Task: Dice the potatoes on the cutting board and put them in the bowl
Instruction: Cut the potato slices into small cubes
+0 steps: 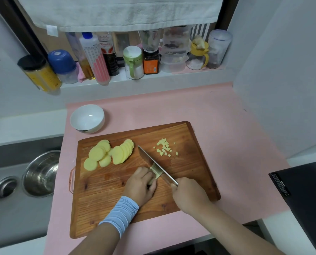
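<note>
Nearest I see the left hand holding down pale yellow potato strips on the brown wooden cutting board. The right hand grips the steel knife, blade across them.

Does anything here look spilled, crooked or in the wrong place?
Nothing is spilled or damaged. One small thing: a few stray cubes lie apart from the diced pile on the cutting board. The jars on the ledge seem to lean, but that is probably the wide-angle lens.
</note>
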`<action>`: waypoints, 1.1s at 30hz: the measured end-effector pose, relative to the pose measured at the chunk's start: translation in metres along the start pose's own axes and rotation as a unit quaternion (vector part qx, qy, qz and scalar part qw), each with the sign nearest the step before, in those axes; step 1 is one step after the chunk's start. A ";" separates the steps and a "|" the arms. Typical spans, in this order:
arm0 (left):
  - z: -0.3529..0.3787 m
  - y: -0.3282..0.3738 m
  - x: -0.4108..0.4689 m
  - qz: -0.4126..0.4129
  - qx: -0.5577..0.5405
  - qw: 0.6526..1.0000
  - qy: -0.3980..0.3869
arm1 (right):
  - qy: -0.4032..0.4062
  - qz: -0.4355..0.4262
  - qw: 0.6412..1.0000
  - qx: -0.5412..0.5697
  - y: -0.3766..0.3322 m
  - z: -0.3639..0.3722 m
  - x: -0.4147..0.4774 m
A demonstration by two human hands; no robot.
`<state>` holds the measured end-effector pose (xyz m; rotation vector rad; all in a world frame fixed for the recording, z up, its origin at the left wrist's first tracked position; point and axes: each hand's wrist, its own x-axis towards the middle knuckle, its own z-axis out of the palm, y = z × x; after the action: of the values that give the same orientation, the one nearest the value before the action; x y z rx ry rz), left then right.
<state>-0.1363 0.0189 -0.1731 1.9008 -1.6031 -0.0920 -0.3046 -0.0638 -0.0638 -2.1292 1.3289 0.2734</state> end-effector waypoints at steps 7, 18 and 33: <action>0.002 -0.002 -0.002 0.002 -0.004 1.000 0.009 | 0.013 -0.018 0.999 -0.027 -0.005 -0.002 -0.003; -0.002 0.003 -0.002 0.000 -0.011 1.000 0.025 | 0.015 -0.043 0.998 -0.041 0.003 -0.002 -0.024; -0.001 -0.001 -0.003 0.015 -0.037 0.999 0.018 | -0.021 -0.004 1.000 -0.002 -0.005 0.003 -0.001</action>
<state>-0.1359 0.0220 -0.1737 1.8121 -1.5816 -0.1021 -0.3002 -0.0596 -0.0635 -2.1196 1.2969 0.3175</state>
